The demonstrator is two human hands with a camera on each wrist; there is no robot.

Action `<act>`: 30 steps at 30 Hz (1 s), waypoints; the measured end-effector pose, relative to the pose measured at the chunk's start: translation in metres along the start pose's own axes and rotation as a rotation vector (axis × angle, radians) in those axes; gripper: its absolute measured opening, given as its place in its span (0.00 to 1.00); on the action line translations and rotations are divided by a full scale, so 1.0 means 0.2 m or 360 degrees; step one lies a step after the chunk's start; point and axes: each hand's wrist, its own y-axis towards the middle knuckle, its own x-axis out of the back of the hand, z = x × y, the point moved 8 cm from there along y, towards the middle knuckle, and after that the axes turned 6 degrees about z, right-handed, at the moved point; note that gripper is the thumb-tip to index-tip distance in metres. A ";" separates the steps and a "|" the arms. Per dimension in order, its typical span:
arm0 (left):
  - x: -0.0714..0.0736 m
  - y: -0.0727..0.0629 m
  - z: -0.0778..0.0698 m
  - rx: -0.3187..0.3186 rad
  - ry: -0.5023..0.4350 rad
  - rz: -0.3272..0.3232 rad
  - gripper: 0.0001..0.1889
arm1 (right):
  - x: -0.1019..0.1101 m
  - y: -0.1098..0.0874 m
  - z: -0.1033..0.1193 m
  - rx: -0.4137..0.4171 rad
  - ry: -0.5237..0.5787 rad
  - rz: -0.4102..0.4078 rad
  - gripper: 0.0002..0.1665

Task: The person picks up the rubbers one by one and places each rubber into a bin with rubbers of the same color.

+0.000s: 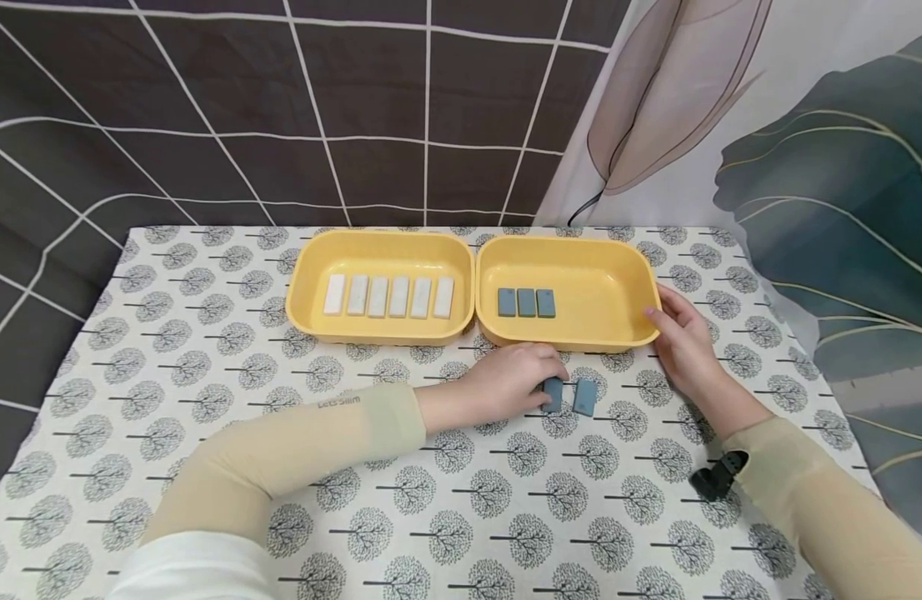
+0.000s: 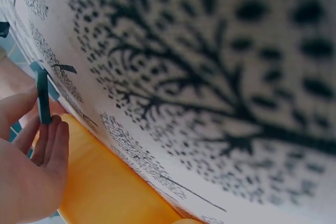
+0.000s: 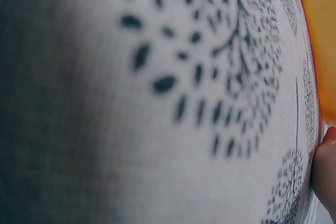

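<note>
My left hand (image 1: 515, 382) pinches a small blue-grey rectangular block (image 1: 553, 395) between thumb and fingers, just in front of the right yellow tray (image 1: 603, 335). In the left wrist view the block (image 2: 43, 95) stands on its narrow edge between the fingertips. Beside it on the cloth lies another blue-grey block (image 1: 584, 397). Inside the right tray, three similar blocks (image 1: 526, 302) form a row toward its left side. At that tray's right end, my right hand (image 1: 684, 337) grips the wall, thumb over the rim and fingers along the outside.
A second yellow tray (image 1: 381, 242) adjoins on the left, with several white blocks (image 1: 398, 297) in a row. The tree-print tablecloth (image 1: 461, 517) covers the table. Behind it hang a dark grid-pattern curtain (image 1: 371, 100) and a leaf-print curtain (image 1: 844, 192); a black cable (image 1: 584, 207) reaches the back edge.
</note>
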 end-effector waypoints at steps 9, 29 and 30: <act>0.03 -0.01 -0.01 -0.0076 -0.0135 -0.0037 0.15 | 0.01 0.00 0.00 0.0017 -0.0006 0.0017 0.28; 0.07 -0.03 -0.03 -0.0060 -0.0246 -0.0013 0.13 | 0.00 0.01 -0.01 0.0001 -0.0021 0.0015 0.30; 0.07 -0.03 -0.03 -0.0056 -0.0244 -0.0012 0.12 | 0.00 0.01 0.00 0.0003 -0.0024 0.0013 0.29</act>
